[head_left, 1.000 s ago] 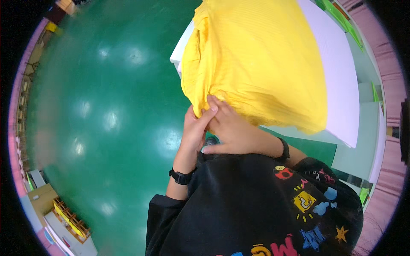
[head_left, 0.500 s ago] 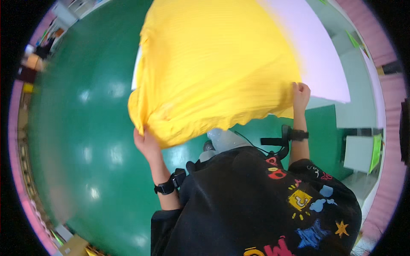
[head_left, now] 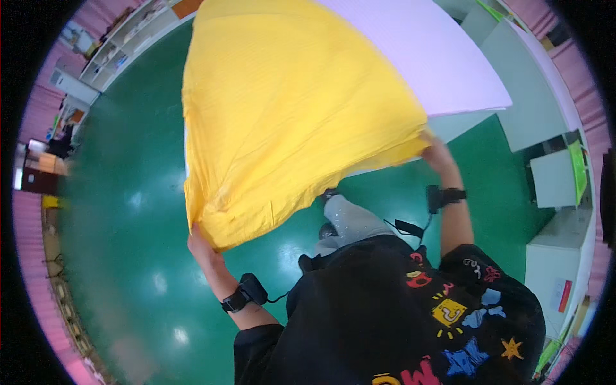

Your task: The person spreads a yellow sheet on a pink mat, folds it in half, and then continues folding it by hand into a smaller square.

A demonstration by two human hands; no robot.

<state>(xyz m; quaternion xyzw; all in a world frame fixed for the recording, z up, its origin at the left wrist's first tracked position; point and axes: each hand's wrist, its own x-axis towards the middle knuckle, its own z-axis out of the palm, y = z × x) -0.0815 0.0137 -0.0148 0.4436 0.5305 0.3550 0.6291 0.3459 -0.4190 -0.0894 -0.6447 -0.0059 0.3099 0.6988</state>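
Observation:
A yellow fitted sheet (head_left: 289, 90) with a wrinkled, gathered edge spreads over part of a flat lilac surface (head_left: 443, 58) in front of me. My left hand (head_left: 206, 249) grips its near left corner, where the fabric bunches up, with the fingers partly hidden by the cloth. At the near right corner, my right hand (head_left: 438, 154) pinches the sheet's edge. Between my hands the near edge hangs in loose folds above the floor. The lilac surface shows bare on the right side.
Green glossy floor (head_left: 135, 212) lies to the left. White shelves (head_left: 135, 45) with things on them stand at the far left. On the right are pale grey panels (head_left: 532, 90) and a white cabinet (head_left: 555, 269). Black bands with small devices (head_left: 245, 293) sit on both my wrists.
My left hand has moved left and nearer to me with its corner, and my right hand slightly left and nearer. The sheet is drawn tauter, and more of the lilac surface shows.

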